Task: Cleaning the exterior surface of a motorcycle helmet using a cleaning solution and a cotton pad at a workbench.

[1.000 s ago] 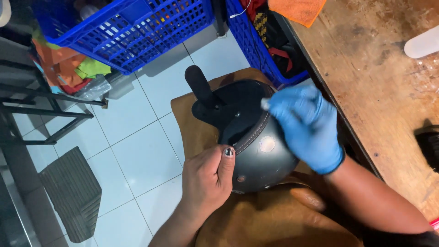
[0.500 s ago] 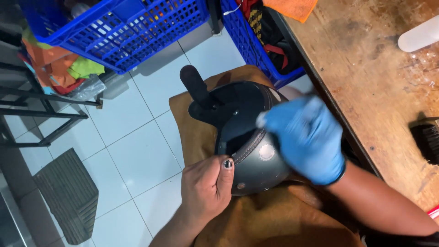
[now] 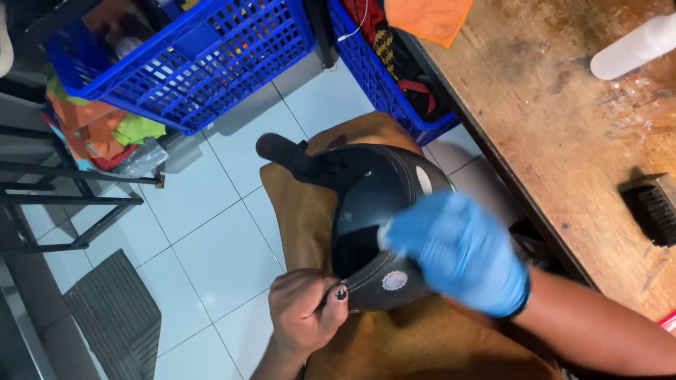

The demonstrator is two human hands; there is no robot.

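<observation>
A black helmet [image 3: 373,190] with a short visor [image 3: 282,156] lies on the brown apron [image 3: 303,211] over my lap. My left hand [image 3: 303,313], bare with a dark-painted thumbnail, grips the helmet's lower rim. My right hand [image 3: 458,253] wears a blue glove and presses on the shell's right side. Its curled fingers hold a small white pad [image 3: 384,238] against the shell. That hand is blurred by motion. A round pale sticker [image 3: 394,281] shows near the rim.
A worn wooden table [image 3: 549,112] stands to the right, with a white bottle [image 3: 634,46], a black brush [image 3: 655,207] and an orange cloth [image 3: 426,17]. Two blue crates [image 3: 190,70] sit on the white tiled floor [image 3: 211,246]. A black metal frame [image 3: 63,204] is at left.
My gloved right hand has slid from the helmet's top down its side toward me. The helmet has turned a little in my left hand's grip.
</observation>
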